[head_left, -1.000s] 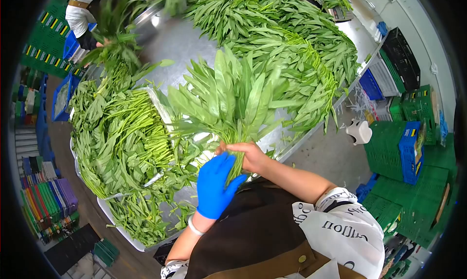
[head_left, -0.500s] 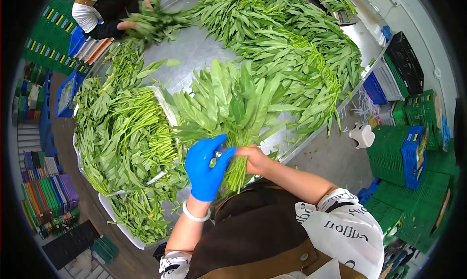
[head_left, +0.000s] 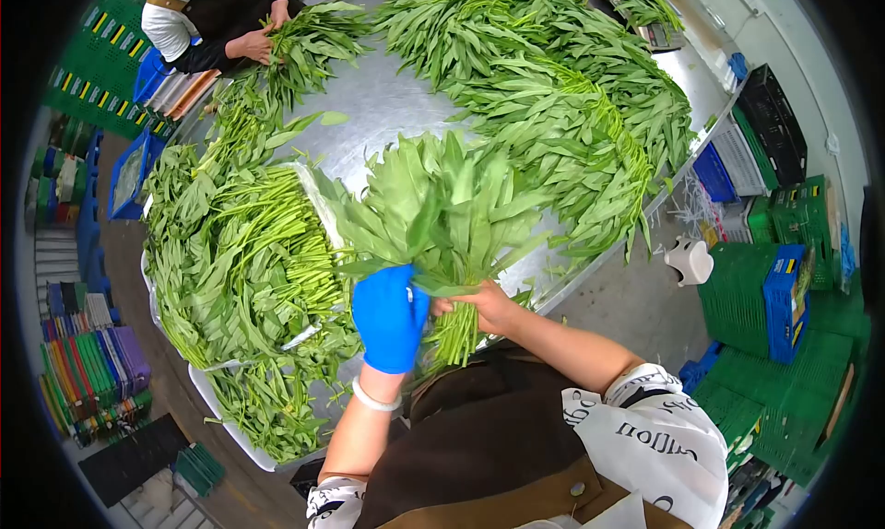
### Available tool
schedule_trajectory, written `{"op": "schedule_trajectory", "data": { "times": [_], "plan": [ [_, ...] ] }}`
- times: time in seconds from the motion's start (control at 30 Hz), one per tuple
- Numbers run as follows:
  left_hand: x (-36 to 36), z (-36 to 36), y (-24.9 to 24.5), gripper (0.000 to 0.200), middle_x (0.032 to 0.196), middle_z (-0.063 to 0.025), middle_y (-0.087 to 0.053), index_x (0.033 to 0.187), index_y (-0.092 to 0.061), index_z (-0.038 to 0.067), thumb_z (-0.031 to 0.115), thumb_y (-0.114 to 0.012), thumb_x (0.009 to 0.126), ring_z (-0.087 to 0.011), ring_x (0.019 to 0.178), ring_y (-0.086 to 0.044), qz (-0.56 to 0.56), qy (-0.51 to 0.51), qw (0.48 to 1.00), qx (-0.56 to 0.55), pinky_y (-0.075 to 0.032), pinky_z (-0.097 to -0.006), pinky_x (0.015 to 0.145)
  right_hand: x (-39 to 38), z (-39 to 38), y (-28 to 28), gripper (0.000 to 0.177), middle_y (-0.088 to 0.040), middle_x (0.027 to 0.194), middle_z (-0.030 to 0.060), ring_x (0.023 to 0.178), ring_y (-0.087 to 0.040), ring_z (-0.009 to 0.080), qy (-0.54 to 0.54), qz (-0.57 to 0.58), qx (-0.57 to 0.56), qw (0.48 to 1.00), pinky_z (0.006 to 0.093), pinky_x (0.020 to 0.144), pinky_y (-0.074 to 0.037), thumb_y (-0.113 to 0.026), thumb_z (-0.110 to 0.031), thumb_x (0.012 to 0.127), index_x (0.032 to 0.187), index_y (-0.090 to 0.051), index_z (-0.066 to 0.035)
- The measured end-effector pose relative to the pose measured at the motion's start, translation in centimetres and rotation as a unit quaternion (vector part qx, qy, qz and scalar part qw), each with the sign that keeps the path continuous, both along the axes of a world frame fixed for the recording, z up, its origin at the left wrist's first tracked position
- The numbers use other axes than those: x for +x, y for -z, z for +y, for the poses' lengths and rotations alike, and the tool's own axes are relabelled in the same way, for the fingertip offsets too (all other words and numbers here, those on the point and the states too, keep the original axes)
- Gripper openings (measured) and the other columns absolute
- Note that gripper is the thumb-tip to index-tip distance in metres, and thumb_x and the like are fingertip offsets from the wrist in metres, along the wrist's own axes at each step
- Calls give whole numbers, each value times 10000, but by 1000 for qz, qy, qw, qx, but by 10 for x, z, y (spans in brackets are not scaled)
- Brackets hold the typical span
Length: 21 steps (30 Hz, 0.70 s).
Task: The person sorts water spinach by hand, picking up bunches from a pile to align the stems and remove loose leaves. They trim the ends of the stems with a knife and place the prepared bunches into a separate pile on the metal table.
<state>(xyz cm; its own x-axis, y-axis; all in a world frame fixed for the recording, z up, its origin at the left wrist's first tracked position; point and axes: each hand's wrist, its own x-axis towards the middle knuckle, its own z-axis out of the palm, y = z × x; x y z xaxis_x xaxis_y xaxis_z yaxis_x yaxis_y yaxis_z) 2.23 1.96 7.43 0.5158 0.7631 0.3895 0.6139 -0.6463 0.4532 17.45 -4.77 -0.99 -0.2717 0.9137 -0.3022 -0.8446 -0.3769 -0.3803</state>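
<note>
A bunch of water spinach (head_left: 452, 220) stands upright in front of my apron, leaves up and cut stems down. My bare right hand (head_left: 484, 308) is wrapped round its stems from the right. On the other side, my left hand (head_left: 391, 319) in a blue glove is closed against the bunch just below the leaves; its fingertips are partly hidden. Left of my hands lies a heap of loose water spinach (head_left: 230, 262), its stems pointing right. Bunches of water spinach (head_left: 562, 114) are laid in overlapping rows at the far right.
The metal table (head_left: 369, 105) has a raised edge. Across it, a co-worker's hands (head_left: 253, 42) hold greens. A scale (head_left: 659, 37) stands at the back right. Green crates (head_left: 737, 285) and a white stool (head_left: 690, 260) are on the floor at right.
My left fingers have curled in against the bunch, and its leaves have spread and tipped slightly lower. The co-worker's hands have come together on their greens.
</note>
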Motion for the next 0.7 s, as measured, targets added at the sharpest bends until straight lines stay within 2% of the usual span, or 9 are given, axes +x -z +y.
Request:
{"op": "schedule_trajectory", "data": {
  "times": [0.13,0.23,0.27,0.37,0.47,0.5,0.57,0.63,0.7],
  "plan": [
    [-21,-7,10,198,910,-152,-614,1016,-605,13,40,-678,834,-347,804,-578,-29,-70,997,27,-463,-393,736,-3,5,-5,119,-552,760,49,775,-549,174,-11,-100,40,994,336,743,-448,-616,-94,921,970,-566,3],
    [-32,-13,4,177,903,-142,-620,1027,-608,-1,18,-655,858,-308,806,-585,-81,-126,988,-30,-467,-368,755,-14,10,-22,114,-556,770,49,766,-545,169,11,-104,62,993,339,737,-454,-612,-92,930,980,-565,0],
    [-32,-15,4,94,893,-132,-620,931,-622,7,12,-637,838,-301,819,-589,-160,-158,971,-79,-456,-378,766,-18,10,-18,91,-553,776,48,751,-537,167,7,-156,83,984,346,725,-461,-597,-75,939,988,-561,-7],
    [-45,-16,24,94,838,-82,-602,958,-614,7,0,-612,865,-239,770,-572,-215,-226,950,6,-459,-351,762,-26,11,-7,77,-561,801,49,752,-538,164,-4,-120,150,981,349,717,-466,-589,-71,943,984,-556,-15],
    [-103,18,20,110,745,-15,-537,961,-598,18,125,-579,948,-119,673,-459,-376,-364,835,-170,-398,-282,644,-11,4,-4,112,-573,844,45,758,-544,155,-8,-201,123,972,345,729,-470,-620,-107,928,981,-557,-31],
    [-118,28,17,124,732,2,-524,949,-590,24,144,-562,964,-94,651,-423,-351,-353,854,-149,-355,-265,598,-6,2,-2,124,-576,853,44,758,-544,152,-13,-240,118,964,345,731,-471,-628,-116,924,984,-560,-33],
    [-139,37,24,176,725,-10,-569,913,-630,11,157,-551,971,-100,635,-467,-293,-294,886,-208,-382,-265,595,-4,-4,-6,198,-590,871,44,782,-568,151,-9,-218,69,974,342,763,-485,-683,-145,888,1004,-568,-32],
    [-133,29,26,341,710,-45,-632,867,-678,-9,251,-500,999,-120,615,-537,-271,-230,852,-384,-426,-267,602,-2,-4,-21,249,-601,890,49,818,-587,154,-21,-247,26,968,343,788,-493,-711,-156,867,1031,-575,-27],
    [-122,16,39,572,734,-97,-691,845,-699,-32,413,-386,1021,-173,624,-628,-205,-149,812,-525,-507,-297,649,0,-7,-6,434,-631,1037,100,971,-603,201,-42,-245,11,969,356,901,-477,-744,-186,841,1191,-555,-14]
  ]
}}
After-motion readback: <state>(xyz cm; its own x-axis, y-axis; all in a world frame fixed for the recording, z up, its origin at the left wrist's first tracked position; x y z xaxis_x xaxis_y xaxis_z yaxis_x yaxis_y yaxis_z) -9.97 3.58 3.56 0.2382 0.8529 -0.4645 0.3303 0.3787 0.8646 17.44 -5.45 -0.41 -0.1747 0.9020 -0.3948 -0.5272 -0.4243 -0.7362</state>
